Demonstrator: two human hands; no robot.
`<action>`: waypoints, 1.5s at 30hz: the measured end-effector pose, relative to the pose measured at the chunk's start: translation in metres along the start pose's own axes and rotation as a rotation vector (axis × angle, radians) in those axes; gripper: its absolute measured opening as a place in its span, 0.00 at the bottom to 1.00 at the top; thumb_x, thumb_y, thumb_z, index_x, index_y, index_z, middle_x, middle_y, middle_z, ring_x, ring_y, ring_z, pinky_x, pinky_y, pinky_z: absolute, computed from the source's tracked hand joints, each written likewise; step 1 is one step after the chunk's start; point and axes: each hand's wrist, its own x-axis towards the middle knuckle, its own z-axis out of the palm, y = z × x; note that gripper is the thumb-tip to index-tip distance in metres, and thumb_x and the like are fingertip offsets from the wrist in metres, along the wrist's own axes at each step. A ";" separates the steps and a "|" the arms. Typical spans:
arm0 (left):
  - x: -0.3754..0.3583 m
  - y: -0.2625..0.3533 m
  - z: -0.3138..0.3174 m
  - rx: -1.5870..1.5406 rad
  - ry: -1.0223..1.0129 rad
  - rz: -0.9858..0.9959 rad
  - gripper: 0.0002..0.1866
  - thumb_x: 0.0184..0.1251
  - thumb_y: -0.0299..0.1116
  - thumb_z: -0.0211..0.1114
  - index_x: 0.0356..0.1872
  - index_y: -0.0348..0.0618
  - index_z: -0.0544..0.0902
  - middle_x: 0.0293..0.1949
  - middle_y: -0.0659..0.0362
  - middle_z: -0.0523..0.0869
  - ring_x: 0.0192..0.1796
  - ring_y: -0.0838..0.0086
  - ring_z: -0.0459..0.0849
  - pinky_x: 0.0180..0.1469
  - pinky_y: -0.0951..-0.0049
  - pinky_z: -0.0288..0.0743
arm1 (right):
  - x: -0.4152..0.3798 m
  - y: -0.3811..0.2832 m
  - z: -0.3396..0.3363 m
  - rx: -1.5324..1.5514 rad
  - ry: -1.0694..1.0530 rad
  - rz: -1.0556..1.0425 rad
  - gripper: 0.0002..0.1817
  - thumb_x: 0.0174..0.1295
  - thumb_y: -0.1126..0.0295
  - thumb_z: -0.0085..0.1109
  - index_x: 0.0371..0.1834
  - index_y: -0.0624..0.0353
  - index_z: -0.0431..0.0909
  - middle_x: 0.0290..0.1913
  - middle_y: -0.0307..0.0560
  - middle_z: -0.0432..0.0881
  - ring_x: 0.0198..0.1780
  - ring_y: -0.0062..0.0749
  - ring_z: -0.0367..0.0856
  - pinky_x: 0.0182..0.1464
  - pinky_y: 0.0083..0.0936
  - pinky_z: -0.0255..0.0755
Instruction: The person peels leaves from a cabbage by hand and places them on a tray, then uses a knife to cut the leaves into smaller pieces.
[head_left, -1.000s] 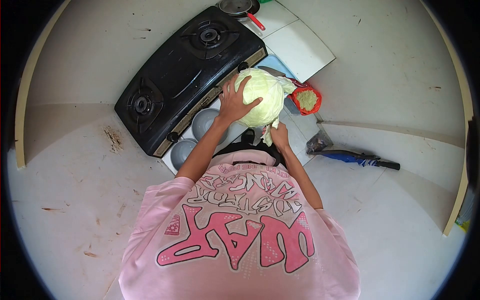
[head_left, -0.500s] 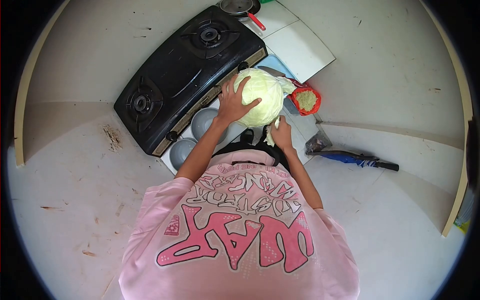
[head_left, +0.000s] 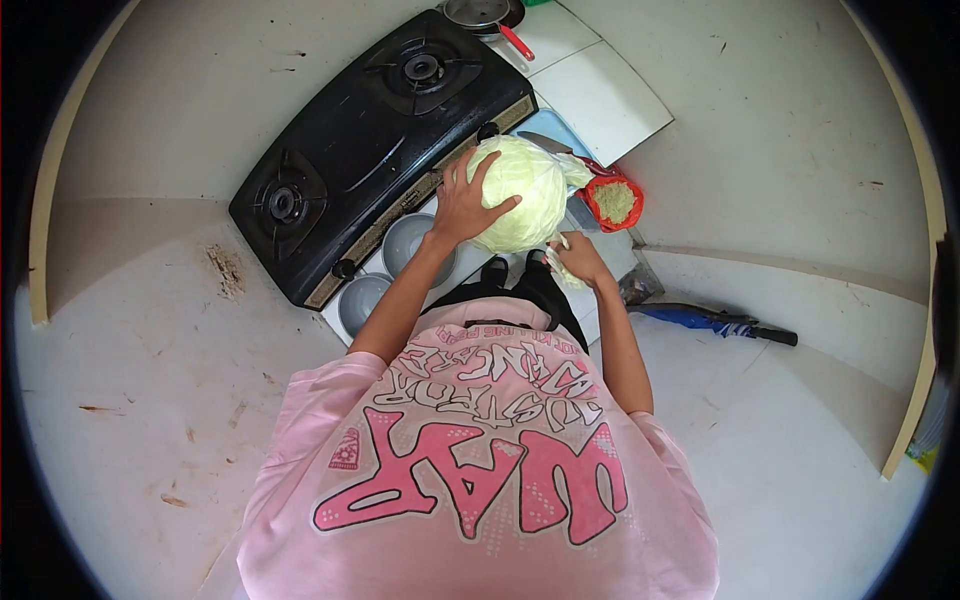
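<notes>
Your right grip (head_left: pixel 583 260) has shifted outward, to your right and a little away from the cabbage (head_left: pixel 525 200), since the frame half a second ago, and the shoes (head_left: pixel 495 270) beneath you show more clearly. Fingers together, it is clamped on a torn leaf piece (head_left: pixel 570 277), which hangs pale below your knuckles; a thin end pokes up beside the cabbage's lower right edge. You cannot tell from this view whether that end is fully free of the head.

Your left grip (head_left: pixel 462 207) lies spread on the cabbage's left side, thumb and fingers apart, palm against the leaves, and has kept its place. The cabbage sits in front of you, between the stove (head_left: pixel 350 150) and the red bag (head_left: pixel 600 220), and hides what lies directly under it. A loose leaf (head_left: pixel 576 172) juts from its right side toward the bag, which stands open around crumbly, pale contents.

Just beyond the cabbage, you see a knife blade (head_left: pixel 543 142) over a blue tray (head_left: pixel 562 127) on the white tiled surface (head_left: pixel 610 90). To your left, two grey bowls (head_left: pixel 405 243) stand along the stove's front, the larger partly behind your forearm. Farther off, a red-handled pan (head_left: pixel 515 42) rests near the stove's far end.
</notes>
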 end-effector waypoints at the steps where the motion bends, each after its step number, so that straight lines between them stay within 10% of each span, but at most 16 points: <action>1: 0.000 0.000 0.000 0.004 0.001 0.001 0.50 0.66 0.66 0.77 0.85 0.61 0.68 0.83 0.43 0.61 0.83 0.38 0.58 0.81 0.34 0.61 | 0.001 -0.001 -0.004 0.001 -0.036 -0.001 0.15 0.80 0.67 0.59 0.49 0.70 0.87 0.37 0.53 0.94 0.34 0.32 0.93 0.40 0.33 0.84; 24: 0.005 -0.013 -0.009 -0.054 -0.004 0.068 0.49 0.64 0.62 0.80 0.85 0.61 0.69 0.84 0.46 0.62 0.84 0.38 0.59 0.85 0.38 0.59 | 0.024 -0.041 -0.071 -0.069 -0.668 -0.146 0.13 0.82 0.65 0.57 0.55 0.59 0.88 0.39 0.40 0.88 0.40 0.25 0.84 0.46 0.27 0.79; 35: 0.002 -0.008 -0.006 -0.149 0.022 0.009 0.56 0.58 0.64 0.82 0.86 0.59 0.67 0.85 0.48 0.63 0.86 0.42 0.58 0.86 0.40 0.55 | 0.123 0.003 -0.126 -0.150 0.318 -0.280 0.30 0.73 0.76 0.62 0.79 0.63 0.75 0.64 0.56 0.88 0.65 0.38 0.86 0.70 0.32 0.77; 40: 0.002 -0.003 -0.005 -0.140 0.032 -0.025 0.59 0.54 0.63 0.85 0.86 0.58 0.67 0.85 0.47 0.62 0.86 0.42 0.58 0.87 0.41 0.54 | 0.152 -0.036 -0.105 0.266 0.220 -0.220 0.32 0.73 0.73 0.66 0.80 0.68 0.72 0.73 0.70 0.81 0.72 0.53 0.83 0.75 0.40 0.74; 45: -0.005 0.006 -0.007 -0.118 0.075 -0.102 0.60 0.51 0.63 0.87 0.84 0.54 0.67 0.85 0.44 0.60 0.86 0.39 0.57 0.86 0.40 0.54 | 0.156 -0.046 -0.085 -0.087 0.298 -0.355 0.30 0.75 0.69 0.65 0.78 0.69 0.74 0.76 0.69 0.78 0.74 0.58 0.80 0.78 0.42 0.71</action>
